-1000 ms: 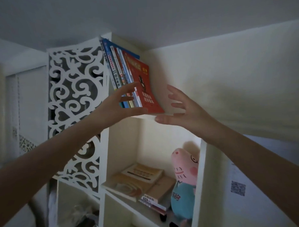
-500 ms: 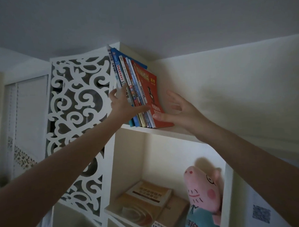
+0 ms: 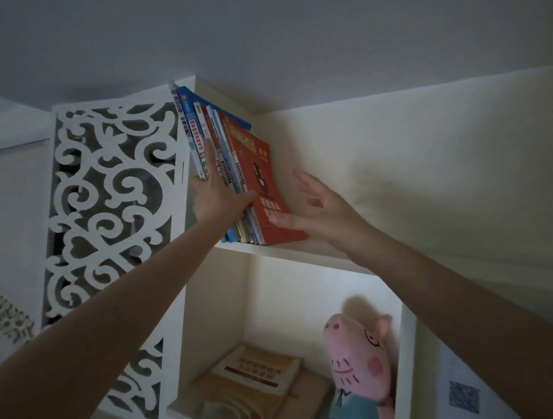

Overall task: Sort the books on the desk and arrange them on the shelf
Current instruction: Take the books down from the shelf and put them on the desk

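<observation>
Head view: a row of books [image 3: 226,167] stands on the top shelf [image 3: 302,255], leaning toward eleven o'clock against the carved white side panel [image 3: 109,191]. The left hand [image 3: 216,193] lies spread and flat on the spines, fingers pointing to twelve o'clock. The right hand [image 3: 319,210] is spread open at three o'clock of the row, its thumb touching the red book [image 3: 257,165] on the outer end, the other fingers apart from it. In the compartment below, at six o'clock, flat stacked books [image 3: 254,378] lie beside a pink pig plush [image 3: 361,357].
</observation>
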Action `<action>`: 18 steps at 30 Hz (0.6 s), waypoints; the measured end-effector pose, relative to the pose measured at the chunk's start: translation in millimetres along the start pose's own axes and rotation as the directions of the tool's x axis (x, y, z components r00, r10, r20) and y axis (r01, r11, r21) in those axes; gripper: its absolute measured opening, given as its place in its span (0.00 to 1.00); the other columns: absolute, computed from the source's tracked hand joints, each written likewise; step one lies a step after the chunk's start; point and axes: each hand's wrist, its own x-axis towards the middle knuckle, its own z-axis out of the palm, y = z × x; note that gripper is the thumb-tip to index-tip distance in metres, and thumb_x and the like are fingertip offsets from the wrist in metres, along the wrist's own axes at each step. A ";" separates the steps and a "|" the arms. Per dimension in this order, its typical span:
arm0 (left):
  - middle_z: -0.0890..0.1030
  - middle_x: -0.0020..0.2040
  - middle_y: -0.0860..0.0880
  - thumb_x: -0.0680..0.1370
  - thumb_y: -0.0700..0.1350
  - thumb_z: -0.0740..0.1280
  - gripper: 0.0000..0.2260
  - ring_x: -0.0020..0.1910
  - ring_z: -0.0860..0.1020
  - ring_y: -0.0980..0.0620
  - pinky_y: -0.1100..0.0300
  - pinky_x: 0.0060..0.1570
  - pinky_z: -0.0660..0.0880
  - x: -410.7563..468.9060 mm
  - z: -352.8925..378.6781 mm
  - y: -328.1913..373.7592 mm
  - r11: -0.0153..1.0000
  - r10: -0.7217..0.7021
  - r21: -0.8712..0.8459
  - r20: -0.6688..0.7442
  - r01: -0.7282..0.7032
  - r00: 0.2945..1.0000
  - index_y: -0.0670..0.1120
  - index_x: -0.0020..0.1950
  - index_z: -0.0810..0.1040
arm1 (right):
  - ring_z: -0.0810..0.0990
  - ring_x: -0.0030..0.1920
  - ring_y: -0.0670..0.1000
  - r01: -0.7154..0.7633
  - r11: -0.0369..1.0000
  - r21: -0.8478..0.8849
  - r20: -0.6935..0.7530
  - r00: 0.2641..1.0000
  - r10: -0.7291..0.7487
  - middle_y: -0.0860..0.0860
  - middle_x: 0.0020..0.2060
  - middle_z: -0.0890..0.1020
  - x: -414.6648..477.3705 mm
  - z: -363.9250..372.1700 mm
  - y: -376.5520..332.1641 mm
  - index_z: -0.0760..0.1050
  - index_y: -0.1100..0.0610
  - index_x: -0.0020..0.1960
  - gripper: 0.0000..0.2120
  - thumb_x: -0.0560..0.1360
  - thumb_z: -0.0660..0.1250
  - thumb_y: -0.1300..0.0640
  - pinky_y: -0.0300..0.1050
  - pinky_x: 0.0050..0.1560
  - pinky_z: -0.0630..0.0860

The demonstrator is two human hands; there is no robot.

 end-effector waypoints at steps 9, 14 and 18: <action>0.70 0.64 0.48 0.68 0.49 0.76 0.52 0.60 0.75 0.44 0.42 0.58 0.75 2.2 -41.3 -9.9 0.963 0.050 -0.270 0.205 0.007 0.978 0.65 0.75 0.39 | 0.66 0.61 0.37 -0.100 0.994 -0.053 -0.008 0.995 0.099 0.40 0.70 0.66 15.6 -7.1 14.1 0.56 0.47 0.77 0.41 0.71 0.74 0.49 0.29 0.53 0.68; 0.75 0.56 0.55 0.71 0.43 0.73 0.47 0.48 0.82 0.54 0.56 0.46 0.80 -10.7 -72.5 -20.1 0.893 0.120 -0.449 0.314 0.036 0.942 0.62 0.77 0.43 | 0.74 0.66 0.46 -0.133 0.986 -0.100 0.040 0.990 0.138 0.44 0.70 0.72 34.9 -1.2 31.7 0.56 0.42 0.77 0.57 0.55 0.77 0.30 0.52 0.69 0.70; 0.76 0.58 0.54 0.69 0.44 0.72 0.43 0.48 0.83 0.56 0.58 0.42 0.81 -25.0 -94.7 -41.2 0.851 0.124 -0.515 0.390 0.105 0.912 0.69 0.72 0.49 | 0.77 0.62 0.50 -0.142 0.974 -0.178 0.003 0.989 0.145 0.48 0.66 0.74 43.6 -1.8 29.6 0.58 0.33 0.72 0.53 0.52 0.79 0.30 0.53 0.64 0.74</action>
